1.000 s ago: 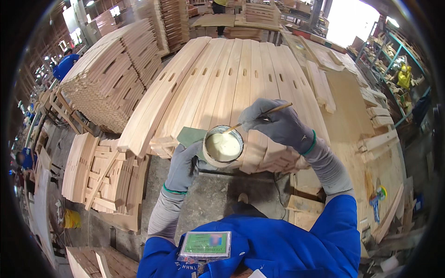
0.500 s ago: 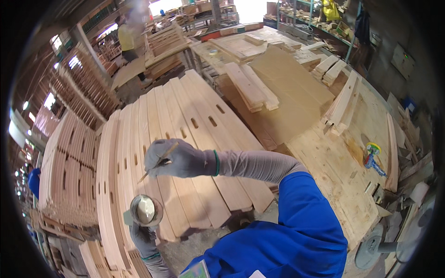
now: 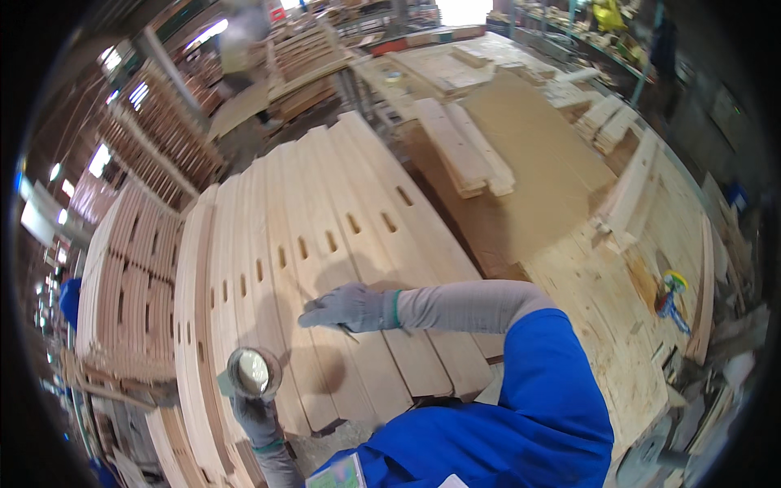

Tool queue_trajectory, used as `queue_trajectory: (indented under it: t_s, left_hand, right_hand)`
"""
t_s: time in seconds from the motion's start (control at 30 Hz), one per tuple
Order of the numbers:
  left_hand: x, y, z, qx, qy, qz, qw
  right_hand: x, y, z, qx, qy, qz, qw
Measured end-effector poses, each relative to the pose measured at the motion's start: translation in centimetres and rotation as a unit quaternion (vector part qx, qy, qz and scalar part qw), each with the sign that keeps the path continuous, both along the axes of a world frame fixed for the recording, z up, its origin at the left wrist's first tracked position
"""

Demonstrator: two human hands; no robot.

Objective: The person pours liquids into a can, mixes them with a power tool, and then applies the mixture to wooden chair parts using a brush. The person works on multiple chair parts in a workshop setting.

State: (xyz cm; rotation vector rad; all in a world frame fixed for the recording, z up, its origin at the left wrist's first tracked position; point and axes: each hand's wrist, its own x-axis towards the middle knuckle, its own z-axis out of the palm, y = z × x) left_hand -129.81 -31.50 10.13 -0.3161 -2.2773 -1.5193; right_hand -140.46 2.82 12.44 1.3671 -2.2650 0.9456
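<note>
My left hand (image 3: 257, 416), in a grey glove, is closed round a small round tin (image 3: 251, 372) held upright over the slats. Cream-coloured paste sits inside it. To the right, my gloved right hand (image 3: 346, 309) is low over a row of pale wooden slats (image 3: 358, 268), fingers bent together. A thin stick is pinched in it, mostly hidden by the glove and blurred; whether its tip touches the wood I cannot tell. The slats lie side by side, and several have a short slot cut through them.
Stacked slotted boards (image 3: 122, 301) stand at the left. On the right, a plywood table (image 3: 586, 301) bears brown cardboard (image 3: 537, 163), loose planks (image 3: 455, 146) and a blue tool with a yellow-green disc (image 3: 672, 301). A blurred person stands at the far left.
My right hand has moved right and down toward the slats, away from the tin. My left hand still holds the tin in nearly the same place. The whole view has shifted slightly.
</note>
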Motion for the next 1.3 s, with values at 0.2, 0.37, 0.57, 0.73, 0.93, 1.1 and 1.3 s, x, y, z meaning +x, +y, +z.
queue_trajectory:
  t_s: [0.2, 0.37, 0.57, 0.73, 0.93, 1.1, 1.3]
  left_hand:
    - [3.7, -3.7, 2.3, 0.455, -0.159, 0.032, 0.876]
    - [7.9, -11.9, 8.0, 0.215, -0.055, 0.153, 0.963]
    - [11.6, -23.5, 9.4, 0.479, 0.065, 0.199, 0.853]
    - [12.0, -34.3, 4.9, 0.473, 0.105, 0.282, 0.828]
    - [9.9, -43.1, -1.5, 0.225, 0.054, 0.464, 0.855]
    - [8.3, -46.1, -3.8, 0.060, 0.016, 0.493, 0.868]
    - [7.1, -45.8, -3.9, 0.066, 0.002, 0.483, 0.873]
  right_hand:
    - [1.0, -1.3, 0.3, 0.101, -0.041, -0.014, 0.994]
    - [1.8, -2.0, 1.3, 0.168, -0.012, -0.079, 0.983]
    - [2.2, -3.8, 1.2, 0.196, 0.042, -0.191, 0.961]
    - [2.1, -5.0, -1.5, 0.091, 0.007, -0.357, 0.929]
    - [1.6, -10.0, -2.4, 0.018, -0.132, -0.547, 0.827]
    - [1.2, -13.5, -2.3, 0.092, -0.125, -0.629, 0.762]
    - [0.6, -18.4, -2.2, 0.101, -0.132, -0.604, 0.779]
